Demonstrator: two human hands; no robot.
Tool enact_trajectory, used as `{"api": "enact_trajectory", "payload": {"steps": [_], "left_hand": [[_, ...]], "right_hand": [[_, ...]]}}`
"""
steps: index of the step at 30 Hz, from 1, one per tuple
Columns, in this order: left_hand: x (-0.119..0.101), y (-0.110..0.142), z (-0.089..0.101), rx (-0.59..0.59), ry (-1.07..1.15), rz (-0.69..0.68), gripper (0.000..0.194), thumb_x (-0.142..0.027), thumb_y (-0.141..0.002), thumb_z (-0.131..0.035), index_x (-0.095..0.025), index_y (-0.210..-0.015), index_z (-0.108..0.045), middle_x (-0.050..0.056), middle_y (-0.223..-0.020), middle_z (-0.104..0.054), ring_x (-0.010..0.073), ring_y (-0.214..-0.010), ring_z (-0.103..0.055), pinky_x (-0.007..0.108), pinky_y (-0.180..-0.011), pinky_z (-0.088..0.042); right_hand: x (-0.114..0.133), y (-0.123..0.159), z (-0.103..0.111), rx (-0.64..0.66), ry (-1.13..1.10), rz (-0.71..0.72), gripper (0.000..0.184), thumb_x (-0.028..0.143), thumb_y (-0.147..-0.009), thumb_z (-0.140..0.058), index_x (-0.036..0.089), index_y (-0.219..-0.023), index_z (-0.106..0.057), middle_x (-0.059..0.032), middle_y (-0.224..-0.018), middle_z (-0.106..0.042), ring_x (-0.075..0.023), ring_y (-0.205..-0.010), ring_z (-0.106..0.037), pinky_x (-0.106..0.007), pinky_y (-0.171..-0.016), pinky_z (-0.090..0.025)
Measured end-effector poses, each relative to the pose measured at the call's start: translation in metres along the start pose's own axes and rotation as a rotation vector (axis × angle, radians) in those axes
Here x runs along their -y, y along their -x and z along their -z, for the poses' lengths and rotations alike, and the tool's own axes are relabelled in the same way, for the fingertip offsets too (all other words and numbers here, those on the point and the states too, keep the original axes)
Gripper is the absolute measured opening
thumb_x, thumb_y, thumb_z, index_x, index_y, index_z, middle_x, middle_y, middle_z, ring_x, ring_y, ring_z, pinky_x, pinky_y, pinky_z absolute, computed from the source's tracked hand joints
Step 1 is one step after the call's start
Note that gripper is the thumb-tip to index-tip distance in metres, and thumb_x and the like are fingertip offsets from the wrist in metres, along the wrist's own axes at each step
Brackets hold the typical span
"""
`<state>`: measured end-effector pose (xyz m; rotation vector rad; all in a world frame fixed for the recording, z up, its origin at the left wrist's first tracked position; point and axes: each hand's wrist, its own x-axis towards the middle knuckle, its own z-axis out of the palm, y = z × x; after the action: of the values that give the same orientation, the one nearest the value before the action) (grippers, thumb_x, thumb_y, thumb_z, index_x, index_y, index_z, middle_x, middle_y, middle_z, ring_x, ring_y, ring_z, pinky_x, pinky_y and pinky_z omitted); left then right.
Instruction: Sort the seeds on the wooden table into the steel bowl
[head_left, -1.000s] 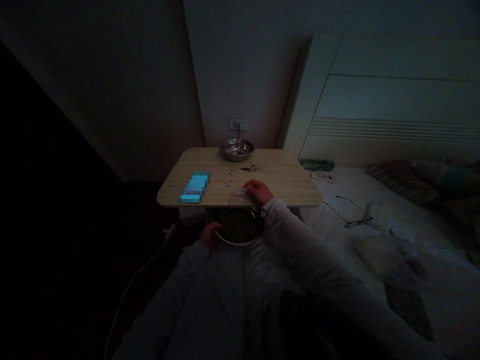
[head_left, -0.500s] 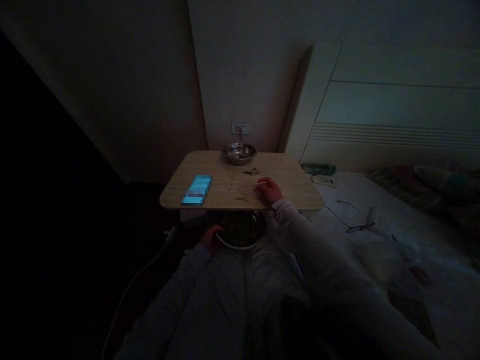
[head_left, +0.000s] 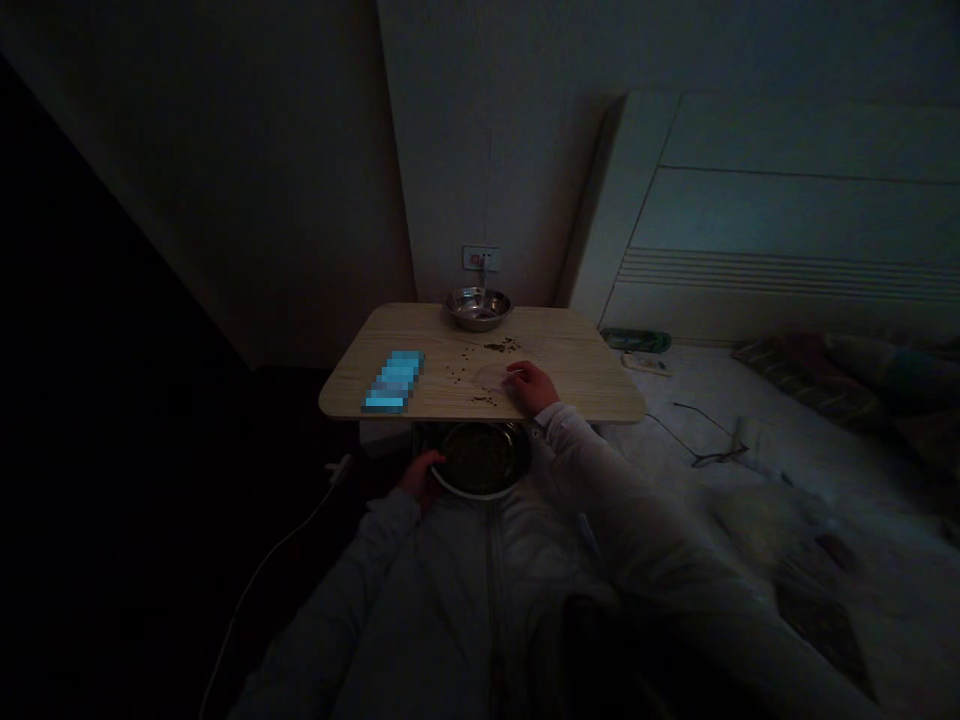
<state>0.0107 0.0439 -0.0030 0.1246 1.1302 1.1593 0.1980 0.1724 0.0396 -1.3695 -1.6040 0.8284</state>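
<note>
My left hand grips the left rim of a round metal bowl, low in front of my lap by the table's near edge. Dark contents fill much of that bowl; the dim light hides what they are. Over the wooden table, my right hand has its fingers curled together and pointing left. Whatever is between its fingertips is too small to make out. Small dark green grains, bean-like, lie scattered to the left of this hand. A denser patch of grains lies farther back.
A shiny metal bowl stands at the table's back edge, below a wall socket. A lit phone rests on the left. Glasses and a remote lie on the bed at right. A white cable hangs at left.
My right hand has shifted very slightly down and left over the table, staying curled. My left hand keeps its hold on the bowl.
</note>
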Motion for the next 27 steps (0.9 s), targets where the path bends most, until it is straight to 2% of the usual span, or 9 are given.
{"api": "enact_trajectory", "payload": {"steps": [8, 15, 20, 27], "left_hand": [[0.0008, -0.0003, 0.0032, 0.039, -0.007, -0.009, 0.021, -0.002, -0.064, -0.052, -0.017, -0.073, -0.065, 0.003, -0.055, -0.068, 0.0246, -0.075, -0.072, 0.035, -0.071, -0.057], [-0.0008, 0.0039, 0.0000, 0.033, 0.005, 0.006, 0.029, 0.000, -0.063, -0.050, -0.016, -0.080, -0.067, 0.003, -0.058, -0.070, 0.0239, -0.073, -0.072, 0.034, -0.070, -0.057], [-0.0017, 0.0060, -0.0027, 0.002, -0.009, 0.004, 0.023, -0.001, -0.067, -0.048, -0.016, -0.071, -0.065, 0.003, -0.048, -0.065, 0.0234, -0.068, -0.072, 0.034, -0.068, -0.057], [0.0004, 0.0016, 0.0008, 0.024, -0.019, -0.024, 0.020, -0.002, -0.064, -0.051, -0.017, -0.066, -0.063, 0.003, -0.053, -0.068, 0.0239, -0.071, -0.072, 0.035, -0.070, -0.057]], "right_hand": [[0.0002, 0.0023, -0.0009, 0.101, -0.074, -0.029, 0.015, 0.016, -0.069, -0.057, 0.021, -0.082, -0.062, 0.0037, -0.064, -0.068, -0.0116, -0.061, -0.057, -0.026, -0.069, -0.047], [0.0037, 0.0034, 0.0028, 0.121, -0.170, -0.033, 0.010, 0.017, -0.066, -0.056, 0.020, -0.074, -0.062, 0.0050, -0.058, -0.065, -0.0111, -0.059, -0.054, -0.024, -0.065, -0.042], [0.0053, 0.0048, 0.0032, 0.136, -0.225, -0.065, 0.008, 0.018, -0.063, -0.057, 0.019, -0.070, -0.060, 0.0049, -0.057, -0.062, -0.0109, -0.057, -0.051, -0.024, -0.061, -0.039], [0.0065, 0.0055, 0.0050, 0.135, -0.225, -0.061, 0.008, 0.019, -0.062, -0.056, 0.019, -0.068, -0.061, 0.0046, -0.055, -0.062, -0.0115, -0.059, -0.051, -0.025, -0.064, -0.040]]}}
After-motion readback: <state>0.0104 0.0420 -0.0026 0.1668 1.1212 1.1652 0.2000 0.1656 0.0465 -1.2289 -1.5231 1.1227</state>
